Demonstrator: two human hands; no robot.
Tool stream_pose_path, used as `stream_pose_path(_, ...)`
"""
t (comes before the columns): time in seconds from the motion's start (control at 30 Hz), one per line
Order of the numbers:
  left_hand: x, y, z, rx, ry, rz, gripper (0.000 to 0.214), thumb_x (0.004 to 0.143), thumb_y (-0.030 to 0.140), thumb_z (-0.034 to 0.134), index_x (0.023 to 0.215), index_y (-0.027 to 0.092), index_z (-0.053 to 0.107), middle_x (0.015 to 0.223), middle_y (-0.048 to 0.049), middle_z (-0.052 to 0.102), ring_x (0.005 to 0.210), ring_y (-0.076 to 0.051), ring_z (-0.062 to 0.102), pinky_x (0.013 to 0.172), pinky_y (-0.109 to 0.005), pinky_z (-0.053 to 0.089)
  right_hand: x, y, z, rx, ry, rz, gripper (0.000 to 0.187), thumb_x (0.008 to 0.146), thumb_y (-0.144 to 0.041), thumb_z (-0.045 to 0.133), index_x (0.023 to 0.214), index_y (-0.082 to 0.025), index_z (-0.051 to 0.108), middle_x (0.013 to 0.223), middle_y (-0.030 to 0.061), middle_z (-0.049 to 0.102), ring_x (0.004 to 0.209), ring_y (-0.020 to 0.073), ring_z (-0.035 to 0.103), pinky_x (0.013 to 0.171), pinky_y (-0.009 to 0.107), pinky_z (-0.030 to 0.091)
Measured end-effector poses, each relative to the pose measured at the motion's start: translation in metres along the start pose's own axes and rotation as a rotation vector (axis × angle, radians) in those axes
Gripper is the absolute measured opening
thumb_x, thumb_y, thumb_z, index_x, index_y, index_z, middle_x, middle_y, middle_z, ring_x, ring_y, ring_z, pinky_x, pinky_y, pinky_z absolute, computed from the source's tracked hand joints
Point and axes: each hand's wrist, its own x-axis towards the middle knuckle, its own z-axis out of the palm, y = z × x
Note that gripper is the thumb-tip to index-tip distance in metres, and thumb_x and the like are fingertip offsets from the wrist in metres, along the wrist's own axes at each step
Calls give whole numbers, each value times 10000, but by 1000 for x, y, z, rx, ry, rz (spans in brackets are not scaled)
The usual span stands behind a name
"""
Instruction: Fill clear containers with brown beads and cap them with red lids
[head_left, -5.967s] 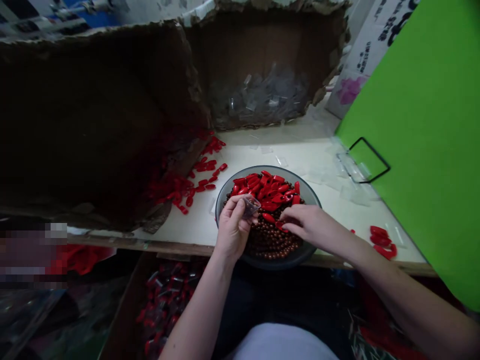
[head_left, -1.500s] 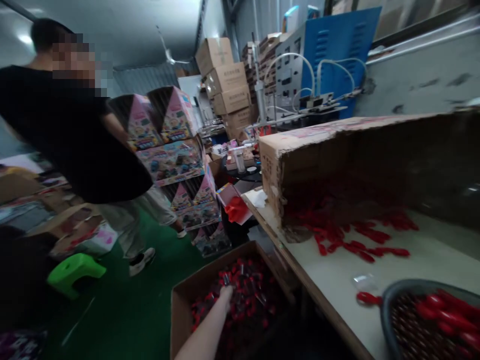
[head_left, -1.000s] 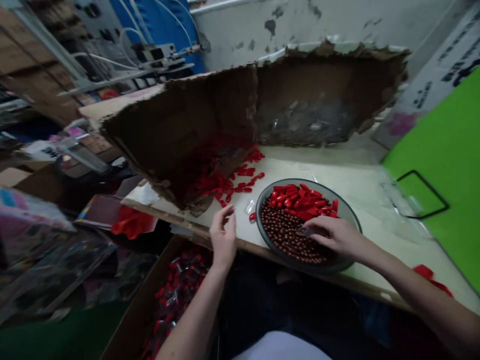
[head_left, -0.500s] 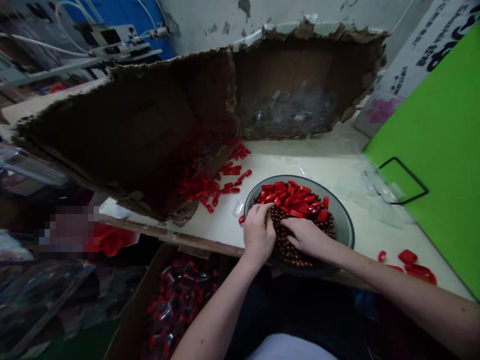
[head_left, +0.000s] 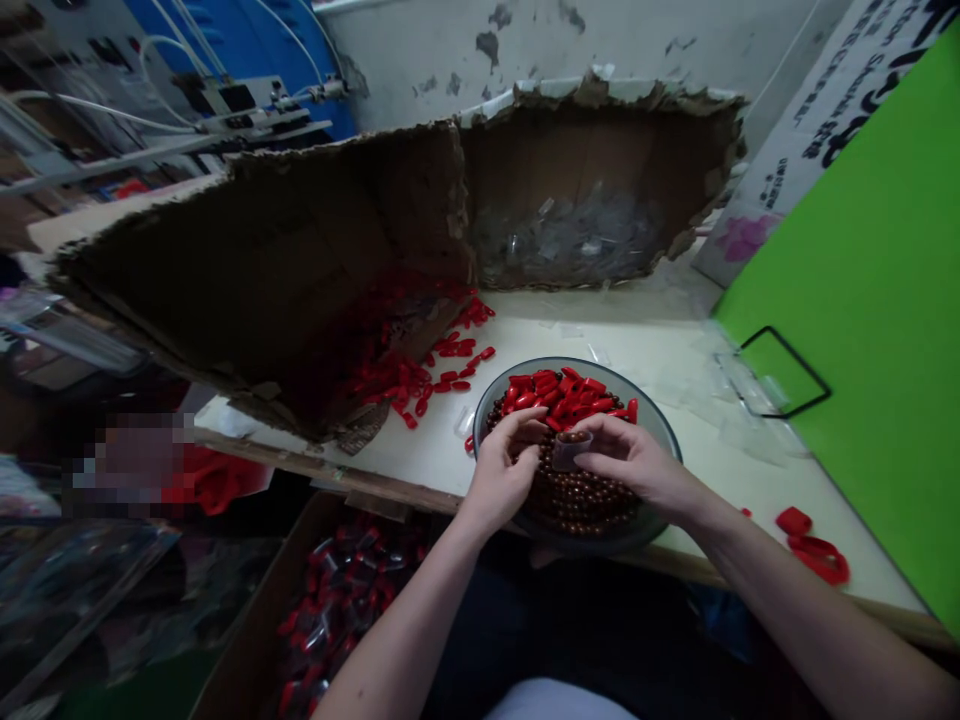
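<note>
A grey bowl (head_left: 660, 415) holds many shiny brown balls (head_left: 589, 505), with a heap of small red plastic caps (head_left: 574, 392) on top at the far side. Above the balls, my right hand (head_left: 641, 465) pinches a small clear plastic cup (head_left: 568, 455) between thumb and fingers; brown balls show at its mouth. My left hand (head_left: 506, 470) is over the bowl's left side, close to the cup. Its fingers are bent and its thumb stands apart from them, with nothing visible between. Some of its fingertips are hidden.
A torn cardboard box (head_left: 300, 240) spills more red caps onto the white table (head_left: 525, 315). Clear plastic pieces (head_left: 585, 235) fill its other section. A green panel (head_left: 862, 300) with a black wire handle stands right. Below left, a carton holds filled red-and-clear pieces (head_left: 345, 590).
My right hand has come up out of the brown balls, and the clear cup now shows in its fingers. My left hand has turned and its thumb has parted from the fingers.
</note>
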Motion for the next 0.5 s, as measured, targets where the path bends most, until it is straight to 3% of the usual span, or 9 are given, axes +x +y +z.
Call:
stream_pose_path(0.1, -4, 8, 12, -142, -143, -66, 429, 769, 95, 561, 1186, 192, 566, 1073, -65, 661, 994, -168, 623, 911, -288, 471, -3, -6, -1, -27, 42, -67, 305, 751, -325, 726, 995, -203, 590, 1015, 34, 679, 966, 184, 646, 936, 388, 474)
stream_pose_path(0.23, -5, 9, 22, -111, -106, -66, 304, 790, 208, 626, 1088, 155, 594, 1071, -80, 669, 1011, -194, 619, 927, -308, 462, -6, -14, -5, -170, 66, -147, 373, 778, -316, 699, 1114, -234, 561, 1038, 34, 658, 939, 177, 646, 889, 369, 505)
stream_pose_path(0.37, -3, 6, 13, -7, -189, -61, 285, 808, 242, 618, 1071, 133, 614, 1049, -98, 678, 984, -217, 624, 903, -336, 474, -7, -24, -14, -322, -8, -212, 444, 806, -299, 659, 1230, -273, 530, 1103, 45, 635, 950, 181, 643, 854, 352, 528)
stream_pose_path(0.5, 0, 8, -3, 201, -285, -18, 303, 799, 214, 620, 1094, 145, 630, 1134, -104, 651, 1073, -234, 584, 973, -358, 429, -3, -29, -17, -472, -107, -281, 428, 776, -282, 674, 1193, -271, 582, 1202, 49, 617, 936, 180, 652, 814, 334, 543)
